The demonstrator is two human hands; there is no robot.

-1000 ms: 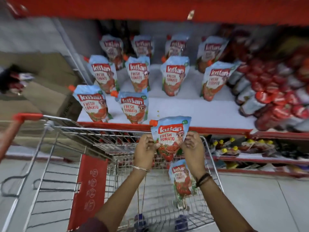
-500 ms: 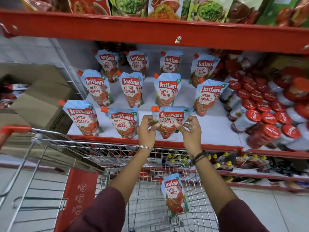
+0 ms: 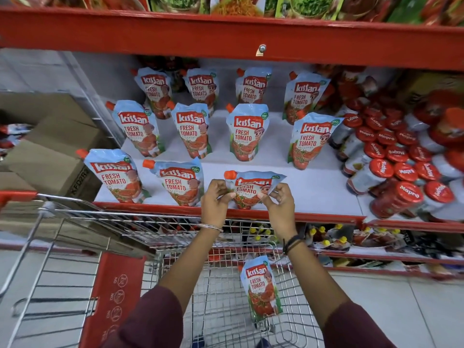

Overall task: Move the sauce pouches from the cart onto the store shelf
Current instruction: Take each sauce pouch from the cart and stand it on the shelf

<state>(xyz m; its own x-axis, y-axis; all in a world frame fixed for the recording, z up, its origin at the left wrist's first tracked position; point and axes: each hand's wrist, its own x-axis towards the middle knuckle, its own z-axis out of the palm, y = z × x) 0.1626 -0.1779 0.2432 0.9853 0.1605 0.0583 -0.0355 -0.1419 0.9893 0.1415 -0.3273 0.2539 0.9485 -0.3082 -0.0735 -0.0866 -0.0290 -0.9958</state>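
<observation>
Kissan Fresh Tomato pouch (image 3: 252, 189) between both hands

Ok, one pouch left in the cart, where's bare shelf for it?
Free: the white shelf at the front, between the pouch in both hands and the red-capped jars. Narrower gaps separate the pouch columns. Crowded: the whole right end, packed with jars.

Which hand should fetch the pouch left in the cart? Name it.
Right, probably. The blue-and-red Kissan sauce pouch in the wire cart lies beneath the right hand; the left hand is farther over.
</observation>
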